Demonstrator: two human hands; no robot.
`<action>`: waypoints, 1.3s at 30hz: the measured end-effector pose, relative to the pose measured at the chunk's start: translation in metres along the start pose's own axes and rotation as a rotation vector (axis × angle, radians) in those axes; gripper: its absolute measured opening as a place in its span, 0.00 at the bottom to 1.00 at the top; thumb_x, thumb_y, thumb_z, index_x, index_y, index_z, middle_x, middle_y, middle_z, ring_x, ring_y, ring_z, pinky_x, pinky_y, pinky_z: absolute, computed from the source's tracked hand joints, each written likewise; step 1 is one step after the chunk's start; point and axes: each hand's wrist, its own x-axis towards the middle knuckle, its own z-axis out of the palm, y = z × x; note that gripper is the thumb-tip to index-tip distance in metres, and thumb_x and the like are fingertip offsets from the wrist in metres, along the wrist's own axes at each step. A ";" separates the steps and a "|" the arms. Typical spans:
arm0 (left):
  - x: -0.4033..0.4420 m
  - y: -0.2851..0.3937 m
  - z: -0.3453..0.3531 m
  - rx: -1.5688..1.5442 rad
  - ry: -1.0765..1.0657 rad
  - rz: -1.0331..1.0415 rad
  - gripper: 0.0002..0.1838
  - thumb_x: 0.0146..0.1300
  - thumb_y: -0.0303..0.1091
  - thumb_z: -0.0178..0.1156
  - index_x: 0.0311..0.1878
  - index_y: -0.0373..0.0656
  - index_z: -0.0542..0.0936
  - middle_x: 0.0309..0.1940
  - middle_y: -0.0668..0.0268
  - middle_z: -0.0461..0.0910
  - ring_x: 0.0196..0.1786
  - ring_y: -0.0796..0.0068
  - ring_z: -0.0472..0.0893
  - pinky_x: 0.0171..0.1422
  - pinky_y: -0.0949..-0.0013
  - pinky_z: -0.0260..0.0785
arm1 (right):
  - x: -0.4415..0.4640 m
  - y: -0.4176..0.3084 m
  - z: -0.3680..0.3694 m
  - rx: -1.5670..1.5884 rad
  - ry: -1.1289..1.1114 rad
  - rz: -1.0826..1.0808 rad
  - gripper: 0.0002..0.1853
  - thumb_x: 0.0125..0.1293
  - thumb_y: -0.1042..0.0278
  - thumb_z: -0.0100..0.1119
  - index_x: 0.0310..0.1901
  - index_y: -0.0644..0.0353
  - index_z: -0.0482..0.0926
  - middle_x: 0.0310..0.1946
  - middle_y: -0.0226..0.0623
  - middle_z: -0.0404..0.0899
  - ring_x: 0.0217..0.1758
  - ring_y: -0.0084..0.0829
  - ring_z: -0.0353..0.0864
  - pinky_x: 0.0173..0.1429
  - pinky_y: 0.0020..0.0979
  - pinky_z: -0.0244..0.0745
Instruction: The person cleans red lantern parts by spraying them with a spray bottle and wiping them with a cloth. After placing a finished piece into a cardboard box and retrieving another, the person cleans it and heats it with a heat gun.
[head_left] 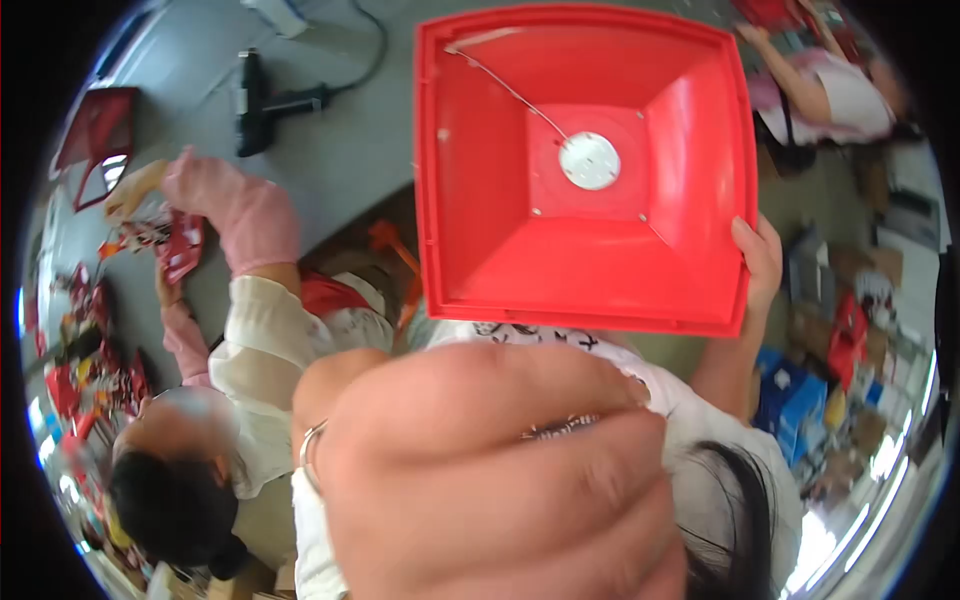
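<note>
A red square, funnel-shaped plastic housing [475, 190] fills the upper middle, its open side facing me. Inside it, a white round disc [590, 160] sits at the centre, and a thin wire runs from there to the upper left corner. My right hand [760, 262] grips the housing by its lower right edge. Very close to the camera, my left hand [500, 480] covers the bottom middle, with its fingers curled together. A small silvery, beaded thing [565, 428] shows between the fingers. What the left hand holds, if anything, is hidden.
On the left, a co-worker in pink sleeves [235, 205] handles small red parts at the grey table [330, 190]. A black heat gun [250, 105] lies on it, beside a red frame [100, 145]. Blue boxes [790, 395] stand at right; another person [830, 95] works beyond.
</note>
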 end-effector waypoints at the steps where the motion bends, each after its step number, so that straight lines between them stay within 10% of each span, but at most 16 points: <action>1: -0.001 0.004 0.012 -0.058 -0.027 0.049 0.17 0.56 0.21 0.61 0.50 0.35 0.81 0.45 0.59 0.85 0.47 0.64 0.84 0.53 0.64 0.73 | -0.018 0.001 -0.006 -0.009 0.016 0.004 0.19 0.68 0.68 0.56 0.54 0.75 0.77 0.44 0.46 0.84 0.42 0.31 0.86 0.48 0.29 0.82; 19: -0.032 0.061 0.194 -0.601 -0.197 0.220 0.14 0.53 0.24 0.63 0.45 0.37 0.81 0.40 0.60 0.84 0.41 0.64 0.82 0.47 0.64 0.72 | -0.183 0.054 -0.096 0.058 0.534 -0.061 0.17 0.68 0.65 0.60 0.51 0.72 0.80 0.40 0.40 0.83 0.40 0.26 0.83 0.46 0.25 0.78; 31: -0.071 0.118 0.417 -1.018 -0.491 0.189 0.12 0.52 0.27 0.65 0.41 0.39 0.81 0.36 0.61 0.82 0.37 0.64 0.81 0.42 0.64 0.71 | -0.472 0.172 -0.280 0.151 1.081 -0.033 0.17 0.69 0.66 0.62 0.53 0.70 0.81 0.43 0.36 0.84 0.44 0.24 0.83 0.50 0.24 0.76; 39: -0.078 0.136 0.512 -1.159 -0.641 0.194 0.11 0.50 0.28 0.66 0.39 0.39 0.80 0.34 0.61 0.82 0.34 0.64 0.80 0.39 0.64 0.70 | -0.610 0.267 -0.353 -0.026 1.428 0.079 0.09 0.67 0.68 0.63 0.35 0.65 0.83 0.29 0.24 0.78 0.32 0.15 0.72 0.38 0.21 0.66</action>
